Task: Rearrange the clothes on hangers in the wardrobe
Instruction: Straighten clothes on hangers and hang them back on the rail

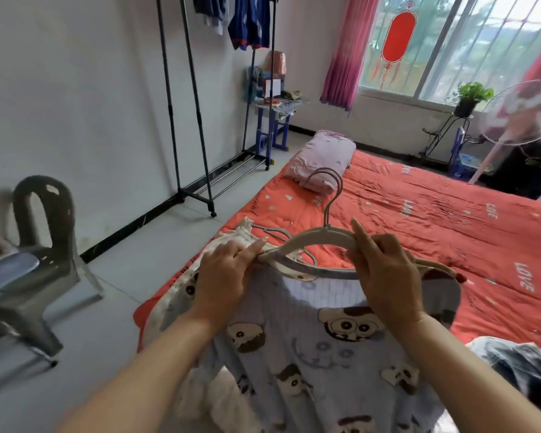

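The hanger [320,238] spans left grip [228,271] to right grip [384,270], inside the shirt [325,354].

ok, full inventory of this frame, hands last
shirt: 1, pale blue cartoon print, held up, centre
hanger: 1, cream, in the shirt's neck
bedspread: 1, red, right half
spare hanger: 1, grey, lying on bedspread
white garment: 1, frilled, bedspread's left edge
folded quilt: 1, pink, bedspread's far end
clothes rack: 1, black, left background
hanging clothes: at least 2, blue, rack top
chair: 1, grey, left
desk: 1, blue legs, far corner
curtains: 2, pink, flanking window
potted plant: 1, green, below window
fan: 1, pale pink, right
dark garment: 1, black-grey, lower right
left hand: 1, pinches shirt at hanger's left end
right hand: 1, grips hanger's right arm
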The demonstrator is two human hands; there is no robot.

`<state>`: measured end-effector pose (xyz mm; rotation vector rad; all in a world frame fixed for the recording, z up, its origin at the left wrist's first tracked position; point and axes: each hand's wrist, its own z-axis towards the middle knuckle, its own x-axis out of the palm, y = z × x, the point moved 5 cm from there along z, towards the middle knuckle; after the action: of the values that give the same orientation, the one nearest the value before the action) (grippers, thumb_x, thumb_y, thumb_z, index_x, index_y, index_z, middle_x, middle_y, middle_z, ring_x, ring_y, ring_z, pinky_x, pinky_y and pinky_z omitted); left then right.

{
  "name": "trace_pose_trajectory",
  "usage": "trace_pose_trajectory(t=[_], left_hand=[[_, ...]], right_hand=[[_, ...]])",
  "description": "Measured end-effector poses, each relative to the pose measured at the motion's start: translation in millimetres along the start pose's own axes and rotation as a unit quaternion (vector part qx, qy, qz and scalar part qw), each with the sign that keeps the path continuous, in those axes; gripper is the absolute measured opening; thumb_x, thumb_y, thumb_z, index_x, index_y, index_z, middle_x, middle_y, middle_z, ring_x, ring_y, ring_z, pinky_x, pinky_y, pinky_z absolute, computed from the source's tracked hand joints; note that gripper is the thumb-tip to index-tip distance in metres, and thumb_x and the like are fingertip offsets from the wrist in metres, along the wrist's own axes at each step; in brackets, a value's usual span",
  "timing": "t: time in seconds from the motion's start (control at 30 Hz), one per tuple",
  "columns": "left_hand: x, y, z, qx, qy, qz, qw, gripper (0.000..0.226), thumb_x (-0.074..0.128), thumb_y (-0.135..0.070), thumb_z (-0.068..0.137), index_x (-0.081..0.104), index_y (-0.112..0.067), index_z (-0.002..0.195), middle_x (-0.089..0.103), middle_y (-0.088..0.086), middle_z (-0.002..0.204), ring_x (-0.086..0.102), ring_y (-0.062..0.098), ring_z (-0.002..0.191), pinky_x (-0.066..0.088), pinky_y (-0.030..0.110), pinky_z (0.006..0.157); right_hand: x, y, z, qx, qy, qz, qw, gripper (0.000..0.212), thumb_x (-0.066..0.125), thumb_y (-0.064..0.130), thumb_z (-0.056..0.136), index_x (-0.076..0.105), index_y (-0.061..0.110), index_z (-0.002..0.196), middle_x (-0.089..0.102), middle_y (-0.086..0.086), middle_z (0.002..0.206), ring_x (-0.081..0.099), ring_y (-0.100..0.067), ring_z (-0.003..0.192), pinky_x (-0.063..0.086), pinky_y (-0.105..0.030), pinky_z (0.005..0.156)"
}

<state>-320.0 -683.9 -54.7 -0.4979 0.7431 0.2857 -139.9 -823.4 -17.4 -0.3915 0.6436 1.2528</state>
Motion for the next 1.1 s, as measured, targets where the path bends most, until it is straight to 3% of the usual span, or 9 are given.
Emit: trace_pose_trajectory(t=[0.2, 0.5, 0.73, 1.1], left_hand=[[-89.2, 40.9, -13.6, 0.018, -0.019, 0.007, 1.000, 0.044, 0.054, -0.007, 0.079, 0.061, -0.011, 0.121, 0.061, 0.014, 0.081, 0.061, 0.036, 0.077, 0.045, 0.048, 0.068], [-141.9, 89.9, 44.2, 0.058, -0.040, 0.056, 0.996, 0.039, 0.051, -0.018, 0.085, 0.060, -0.017, 0.123, 0.060, 0.008, 0.084, 0.058, 0.031, 0.082, 0.040, 0.044, 0.078], [-92.1, 138.4, 104.2, 0.058, -0.011, 0.048, 0.997, 0.040, 0.058, -0.009, 0.089, 0.056, -0.019, 0.127, 0.058, 0.006, 0.088, 0.056, 0.029, 0.088, 0.034, 0.040, 0.082], [47.8, 213.7, 188.4, 0.030, 0.069, 0.021, 0.997, 0.039, 0.053, -0.013, 0.080, 0.065, -0.014, 0.117, 0.063, 0.009, 0.081, 0.061, 0.033, 0.077, 0.045, 0.047, 0.072]], right_hand=[[-28.4, 89.5, 12.1, 0.005, -0.017, 0.005, 1.000, 0.053, 0.078, 0.014, 0.071, 0.061, 0.004, 0.120, 0.056, -0.014, 0.073, 0.054, -0.030, 0.052, 0.050, -0.042, 0.056], [-15.9, 134.0, 64.2, 0.012, -0.018, 0.036, 0.999, 0.051, 0.070, 0.017, 0.080, 0.056, 0.001, 0.125, 0.056, -0.019, 0.076, 0.056, -0.032, 0.052, 0.051, -0.041, 0.049], [57.7, 111.6, 99.9, 0.038, -0.005, 0.044, 0.998, 0.051, 0.070, 0.016, 0.079, 0.055, 0.001, 0.126, 0.056, -0.017, 0.076, 0.054, -0.028, 0.050, 0.050, -0.038, 0.047], [213.3, 32.3, 144.5, 0.096, 0.068, 0.093, 0.989, 0.055, 0.075, 0.009, 0.074, 0.057, 0.002, 0.124, 0.056, -0.015, 0.075, 0.057, -0.032, 0.052, 0.053, -0.045, 0.048]])
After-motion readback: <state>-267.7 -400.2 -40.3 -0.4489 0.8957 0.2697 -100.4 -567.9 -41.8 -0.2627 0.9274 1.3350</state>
